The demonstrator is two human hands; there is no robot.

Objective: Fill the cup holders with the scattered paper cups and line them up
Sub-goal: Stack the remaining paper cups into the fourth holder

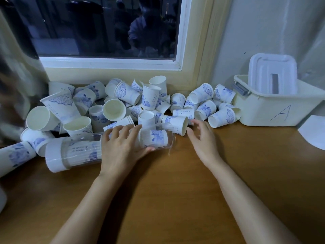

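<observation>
The clear cup holder (82, 149) is lying on its side on the wooden bench (175, 187). Its white cap (54, 156) is pointing left and its open mouth is pointing right, and a stack of cups is showing through the plastic. The left hand (121, 147) is lying across the middle of the holder, with its fingers (123, 132) draping over the top and its thumb hooking round the near side, so it is gripping the tube. The right hand (202, 140) is hovering just beside the open mouth, its fingers (202, 125) loosely bent and spread, holding nothing. Its fingertips are sitting close to one cup (176, 122) lying on its side by the mouth, though whether they are touching it cannot be told. Behind the hands, loose paper cups (127, 93) are lying heaped at all angles along the wall under the window (105, 27). At the right, a cream bin (263, 110) marked with an A is standing on the bench with a lid (272, 71) propped upright inside it. A sheet of paper (314, 132) is lying just beside the bin.
</observation>
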